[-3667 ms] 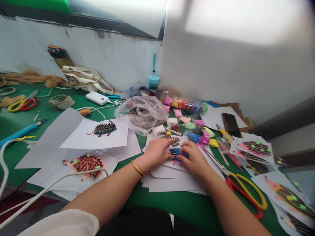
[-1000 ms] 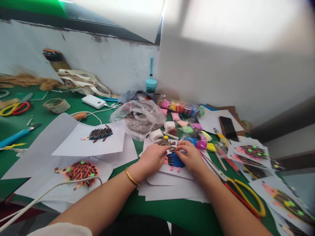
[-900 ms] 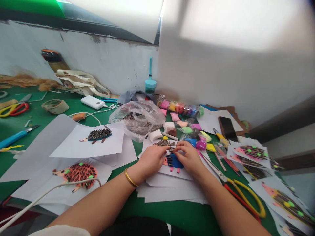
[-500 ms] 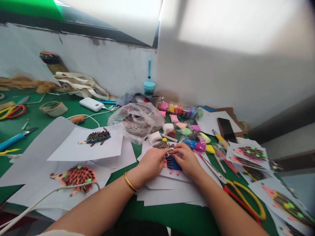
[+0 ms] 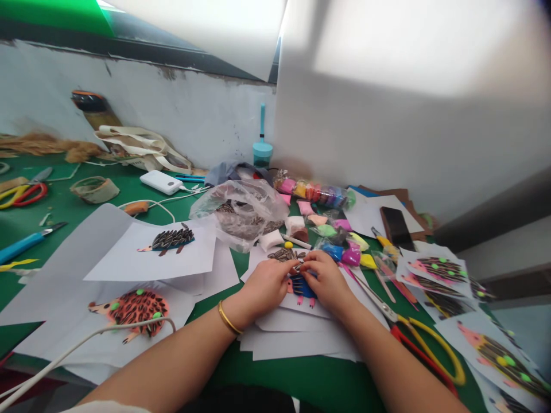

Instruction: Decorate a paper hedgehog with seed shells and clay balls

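Note:
In the middle, a blue clay hedgehog (image 5: 306, 288) with pink face and feet and several striped seeds lies on white paper. My left hand (image 5: 267, 288) comes over its left side, thumb and fingers pinched together. My right hand (image 5: 326, 281) curves over its right side, fingertips closed and nearly touching the left ones. What the fingertips hold is too small to make out, perhaps seeds. Loose sunflower seeds (image 5: 282, 254) and a small yellow ball (image 5: 288, 245) lie just beyond the hands on the same paper.
A plastic bag of seeds (image 5: 241, 212) and colored clay packets (image 5: 326, 230) lie beyond. Open scissors (image 5: 424, 338) rest right, near finished hedgehog pictures (image 5: 439, 268). At left are a seed hedgehog picture (image 5: 172, 239), a white cable (image 5: 99, 331) and a blue knife (image 5: 23, 245).
Both hands stay in nearly the same place, with only slight finger movement. The view has shifted very slightly.

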Demonstrator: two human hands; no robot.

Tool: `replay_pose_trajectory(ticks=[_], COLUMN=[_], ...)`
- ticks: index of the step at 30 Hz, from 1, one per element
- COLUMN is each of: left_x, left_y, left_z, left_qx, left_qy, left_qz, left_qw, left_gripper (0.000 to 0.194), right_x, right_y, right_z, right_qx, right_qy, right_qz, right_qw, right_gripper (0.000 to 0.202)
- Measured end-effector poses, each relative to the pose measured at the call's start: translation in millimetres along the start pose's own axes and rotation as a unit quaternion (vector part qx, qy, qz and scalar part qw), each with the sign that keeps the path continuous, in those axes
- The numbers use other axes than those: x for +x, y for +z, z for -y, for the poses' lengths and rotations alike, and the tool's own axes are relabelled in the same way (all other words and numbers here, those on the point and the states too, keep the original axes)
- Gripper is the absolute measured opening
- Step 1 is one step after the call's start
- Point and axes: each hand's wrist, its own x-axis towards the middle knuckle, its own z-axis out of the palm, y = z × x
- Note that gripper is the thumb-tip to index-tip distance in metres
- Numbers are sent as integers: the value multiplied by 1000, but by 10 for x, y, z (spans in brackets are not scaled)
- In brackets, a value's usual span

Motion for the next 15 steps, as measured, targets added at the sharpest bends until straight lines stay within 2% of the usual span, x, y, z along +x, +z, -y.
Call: replay_pose_trajectory(ticks=[15], left_x=[1], left_y=[-3], left_z=[4], left_qx=[4], left_qy=[-6], left_qz=[7], left_qw=[1000], left_gripper=[52], right_x=[15], right_y=[-5], right_z=[21], right_qx=[-40], right_qy=[-28], right_qz=[12], right_qw=[999], right_gripper=[18])
